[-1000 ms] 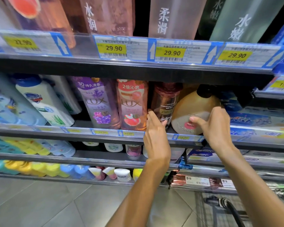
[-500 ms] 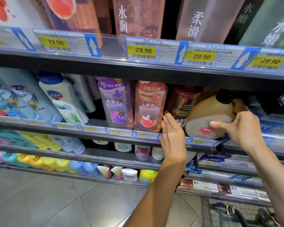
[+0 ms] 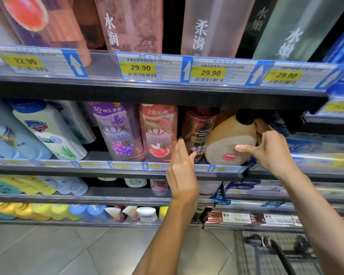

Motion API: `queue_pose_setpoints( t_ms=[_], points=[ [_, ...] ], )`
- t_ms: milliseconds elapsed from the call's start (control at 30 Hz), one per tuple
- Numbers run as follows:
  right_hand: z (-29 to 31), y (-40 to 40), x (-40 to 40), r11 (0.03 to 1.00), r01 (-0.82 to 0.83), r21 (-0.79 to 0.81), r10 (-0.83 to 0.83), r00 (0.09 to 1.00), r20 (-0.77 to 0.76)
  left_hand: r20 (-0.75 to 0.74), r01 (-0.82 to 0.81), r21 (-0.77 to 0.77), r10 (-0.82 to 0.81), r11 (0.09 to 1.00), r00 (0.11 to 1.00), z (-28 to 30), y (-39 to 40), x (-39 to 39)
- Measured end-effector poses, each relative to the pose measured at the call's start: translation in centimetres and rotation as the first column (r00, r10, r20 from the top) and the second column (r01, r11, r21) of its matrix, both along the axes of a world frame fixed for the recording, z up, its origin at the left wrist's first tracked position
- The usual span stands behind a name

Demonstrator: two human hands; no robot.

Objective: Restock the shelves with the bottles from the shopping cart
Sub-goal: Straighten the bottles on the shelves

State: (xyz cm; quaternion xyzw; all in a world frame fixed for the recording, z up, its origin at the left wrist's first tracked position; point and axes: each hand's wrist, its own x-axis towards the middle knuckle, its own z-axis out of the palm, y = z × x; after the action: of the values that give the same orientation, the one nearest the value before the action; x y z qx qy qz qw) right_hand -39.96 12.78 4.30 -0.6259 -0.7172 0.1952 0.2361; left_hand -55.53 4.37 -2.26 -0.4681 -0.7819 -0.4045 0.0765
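Head view: LUX bottles (image 3: 157, 133), 29.90 tags (image 3: 140, 67)

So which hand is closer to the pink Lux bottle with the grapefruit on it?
Left. The left hand is just right of the pink Lux bottle, fingers at the dark red bottle beside it. The right hand is farther right, on the tan bottle.
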Motion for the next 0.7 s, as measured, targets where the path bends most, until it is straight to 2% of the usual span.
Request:
queue_pose_setpoints(
  t_ms=[200,267,333,367,433,500,567,633,700],
  points=[
    [0.1,-0.4,-0.3,1.0,0.009,0.009,-0.01,0.999,0.04,-0.001,0.054,0.04,-0.054,0.998,0.999,0.4,-1.3,-0.7],
    [-0.2,-1.2,-0.2,0.995,0.04,0.092,-0.043,0.998,0.037,0.019,0.076,0.07,-0.078,0.995,0.997,0.3,-3.4,-1.4],
    [-0.6,-3.8,-0.5,0.957,0.141,0.254,-0.116,0.987,-0.112,0.092,0.055,0.101,-0.065,0.993,0.994,-0.1,-5.9,-3.6],
    [-1.0,-5.7,-1.3,0.924,0.196,0.327,-0.13,0.968,-0.213,0.175,0.02,0.116,-0.04,0.993,0.984,-0.3,-7.2,-5.2],
    [-2.0,-9.4,-4.1,0.906,0.165,0.389,-0.048,0.955,-0.293,0.315,-0.054,0.123,0.013,0.991,0.949,-0.3,-9.0,-9.2],
    [-3.3,-11.4,-8.1,0.962,0.017,0.272,0.079,0.937,-0.339,0.357,-0.064,0.057,0.04,0.996,0.933,-0.3,-9.4,-13.0],
    [-4.4,-11.9,-11.9,0.985,-0.063,0.159,0.122,0.911,-0.394,0.381,0.038,-0.031,-0.024,0.999,0.924,-0.1,-8.7,-16.1],
    [-4.7,-11.6,-15.1,0.997,-0.048,0.068,0.074,0.894,-0.442,0.401,0.154,-0.082,-0.109,0.985,0.91,0.1,-7.5,-18.0],
    [-5.1,-10.9,-17.0,0.999,0.006,0.033,0.009,0.907,-0.422,0.37,0.223,-0.097,-0.173,0.97,0.913,0.1,-6.2,-19.1]
  ],
)
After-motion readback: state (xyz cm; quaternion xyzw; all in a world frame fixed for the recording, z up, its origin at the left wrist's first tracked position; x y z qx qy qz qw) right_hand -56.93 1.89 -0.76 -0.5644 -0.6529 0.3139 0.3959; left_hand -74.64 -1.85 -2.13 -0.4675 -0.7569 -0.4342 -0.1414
